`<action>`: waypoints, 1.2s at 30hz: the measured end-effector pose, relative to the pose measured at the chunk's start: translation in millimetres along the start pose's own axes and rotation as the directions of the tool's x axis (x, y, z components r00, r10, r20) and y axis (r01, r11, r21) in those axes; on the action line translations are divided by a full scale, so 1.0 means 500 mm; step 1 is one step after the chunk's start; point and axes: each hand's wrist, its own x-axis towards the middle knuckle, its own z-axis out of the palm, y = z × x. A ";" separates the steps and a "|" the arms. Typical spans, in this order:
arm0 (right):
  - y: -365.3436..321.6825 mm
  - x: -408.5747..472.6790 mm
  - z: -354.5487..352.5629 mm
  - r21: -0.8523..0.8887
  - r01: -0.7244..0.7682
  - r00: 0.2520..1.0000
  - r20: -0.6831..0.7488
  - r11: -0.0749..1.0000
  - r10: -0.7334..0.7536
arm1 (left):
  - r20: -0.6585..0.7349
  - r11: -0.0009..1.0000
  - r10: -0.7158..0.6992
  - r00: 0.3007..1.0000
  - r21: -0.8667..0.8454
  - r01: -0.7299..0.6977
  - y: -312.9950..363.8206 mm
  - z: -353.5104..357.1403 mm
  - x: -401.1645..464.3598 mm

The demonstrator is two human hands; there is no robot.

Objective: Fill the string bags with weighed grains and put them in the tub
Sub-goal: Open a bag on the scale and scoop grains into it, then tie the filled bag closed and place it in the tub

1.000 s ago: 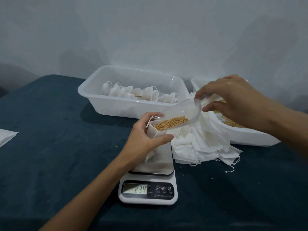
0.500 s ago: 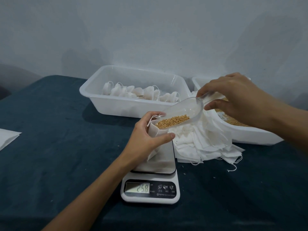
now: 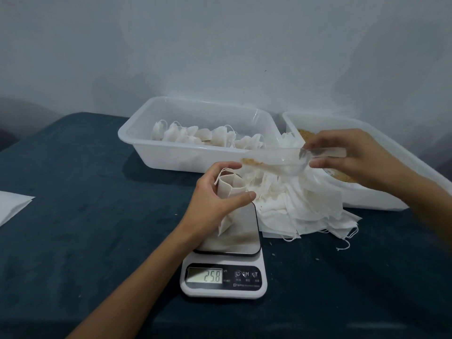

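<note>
My left hand point(image 3: 215, 196) grips an open white string bag point(image 3: 230, 192) standing on the plate of a white kitchen scale point(image 3: 223, 277) whose display reads 25.8. My right hand point(image 3: 354, 157) pinches the handle of a clear plastic scoop point(image 3: 276, 160), held level just above and to the right of the bag's mouth; a few tan grains lie at its front lip. A white tub point(image 3: 171, 152) behind the scale holds several filled bags point(image 3: 208, 135). A second white tub point(image 3: 381, 199) on the right contains tan grains point(image 3: 305, 134).
A heap of empty white string bags point(image 3: 305, 204) lies between the scale and the grain tub. A white sheet point(image 3: 12, 206) sits at the left edge of the dark blue table point(image 3: 85, 228). A pale wall stands close behind the tubs.
The scoop has lifted up and away to the right from the bag's mouth, and most of its grains are gone. The scale reading rose from 23.4 to 25.8.
</note>
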 end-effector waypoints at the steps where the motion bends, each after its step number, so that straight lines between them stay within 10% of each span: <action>1: 0.019 0.001 -0.006 0.068 -0.035 0.999 -0.024 0.997 0.037 | -0.003 1.000 -0.001 1.000 0.002 0.001 0.000 -0.001 0.001; 11: 0.319 0.010 -0.052 -0.096 -0.583 0.776 -0.360 0.807 0.518 | -0.015 0.998 0.007 1.000 0.059 -0.006 0.000 -0.006 -0.002; 24: 0.358 0.019 -0.015 -0.461 -0.702 0.646 -0.091 0.543 0.758 | -0.013 0.997 0.019 1.000 0.080 -0.018 -0.003 0.002 0.002; 29: 0.240 0.021 0.008 -0.508 -0.504 0.862 -0.348 0.699 0.368 | -0.003 0.997 0.013 1.000 0.080 -0.013 -0.004 0.004 0.003; 32: 0.092 -0.002 0.087 -0.141 -0.180 0.932 -0.342 0.974 0.122 | -0.013 0.996 0.008 1.000 0.084 -0.007 -0.006 0.005 0.003; 36: -0.078 -0.034 0.191 0.328 -0.036 0.995 -0.079 0.944 0.066 | 0.020 0.994 0.007 1.000 0.112 -0.009 -0.007 0.001 0.002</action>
